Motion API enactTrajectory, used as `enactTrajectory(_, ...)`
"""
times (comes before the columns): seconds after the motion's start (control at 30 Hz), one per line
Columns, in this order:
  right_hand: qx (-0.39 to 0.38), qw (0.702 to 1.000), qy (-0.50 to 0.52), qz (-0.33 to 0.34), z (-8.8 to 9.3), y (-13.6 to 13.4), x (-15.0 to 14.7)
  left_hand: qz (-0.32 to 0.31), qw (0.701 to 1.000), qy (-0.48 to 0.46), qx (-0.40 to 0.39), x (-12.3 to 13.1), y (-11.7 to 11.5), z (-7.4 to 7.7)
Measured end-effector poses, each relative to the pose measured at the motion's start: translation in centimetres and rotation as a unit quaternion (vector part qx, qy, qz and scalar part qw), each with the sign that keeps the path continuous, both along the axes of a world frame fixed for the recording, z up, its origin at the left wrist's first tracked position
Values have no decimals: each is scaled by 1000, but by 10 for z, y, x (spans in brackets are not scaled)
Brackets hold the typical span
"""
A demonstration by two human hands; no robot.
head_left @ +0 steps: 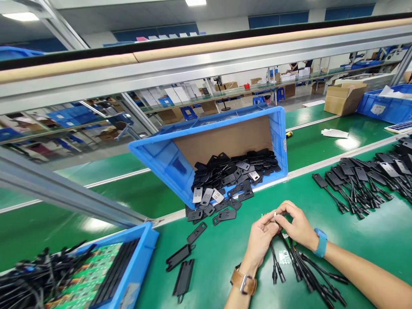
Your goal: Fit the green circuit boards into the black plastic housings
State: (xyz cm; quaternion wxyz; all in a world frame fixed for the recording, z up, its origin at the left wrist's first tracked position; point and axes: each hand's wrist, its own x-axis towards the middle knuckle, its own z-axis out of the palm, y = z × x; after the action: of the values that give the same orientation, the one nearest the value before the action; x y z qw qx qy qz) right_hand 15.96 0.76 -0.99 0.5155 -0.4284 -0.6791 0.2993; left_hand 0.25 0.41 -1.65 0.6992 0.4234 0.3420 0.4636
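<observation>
My left hand (261,241) and my right hand (296,226) meet over the green table, fingertips pinched together. Between them shows a small pale piece (275,216), too small to name. Bits of green circuit board (284,234) peek out beneath my fingers, mostly hidden. From under both hands black cables with plug ends (301,268) fan out towards me. Next to the cables lies a small whitish square sheet (284,257). To the left of my hands are two black plastic housings (184,277), (178,256) and a flat black cover (196,233).
A tilted blue bin (207,128) spills black covers (225,215) onto the table. At lower left, another blue bin (137,268) holds circuit boards (93,272) and cables. Finished-looking black units with cables (347,184) pile up at right. A white glove (334,133) lies behind.
</observation>
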Motion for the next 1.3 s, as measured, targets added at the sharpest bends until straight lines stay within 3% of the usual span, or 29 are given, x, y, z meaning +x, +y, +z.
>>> enactTrajectory(0.13, -69, 995, 65, 19, -2, 1, -1, -16, 1000, 14, 14, -2, 2, -1)
enactTrajectory(0.3, -100, 989, 98, 41, 0, 2, 1, -2, 999, 39, 20, -3, 2, -1)
enactTrajectory(0.77, -45, 997, 60, 0, 2, -1, 3, 13, 998, 51, 25, -3, 3, -3)
enactTrajectory(1.3, -64, 996, 69, 1, 1, -1, 4, 17, 999, 35, 12, -1, 0, 1)
